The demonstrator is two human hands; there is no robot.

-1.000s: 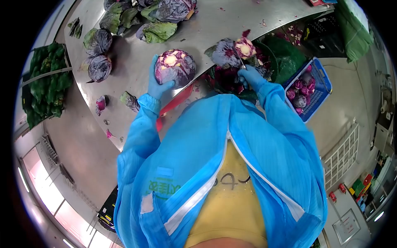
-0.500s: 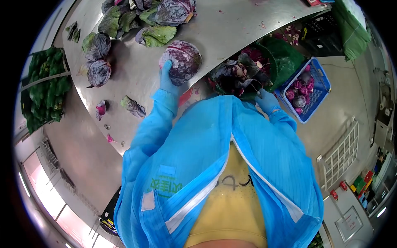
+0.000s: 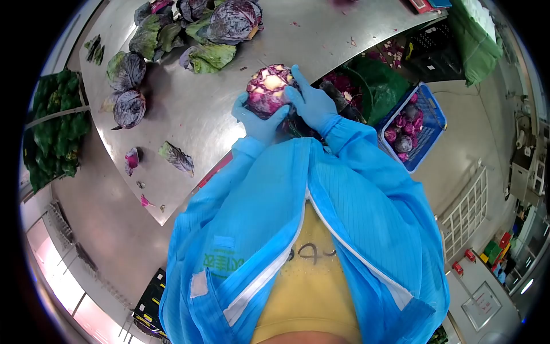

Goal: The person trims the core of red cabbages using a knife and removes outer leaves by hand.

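Observation:
Above the near edge of the steel table (image 3: pixel 195 109), a red cabbage (image 3: pixel 269 86) is held between my two gloved hands. Pale cut patches show on its upper side. My left hand (image 3: pixel 256 121) cups it from the left and below, fingers curled round it. From the right, my right hand (image 3: pixel 314 104) grips it with fingers pressed against its side. No knife can be made out in either hand. Just right of my hands, dark outer leaves and purple scraps lie in a container lined with a green bag (image 3: pixel 381 86).
Whole cabbages (image 3: pixel 235 22) with loose outer leaves lie at the table's far left. A leaf (image 3: pixel 176 157) and small scraps lie nearer. On the right stands a blue basket (image 3: pixel 428 133) of trimmed cabbages, with a black crate (image 3: pixel 435 54) beyond. Green net sacks (image 3: pixel 54 126) are at left.
My right hand has come up from the leaf container onto the cabbage. The cabbage has been turned, so its pale cut patches now face up, and moved slightly right and nearer.

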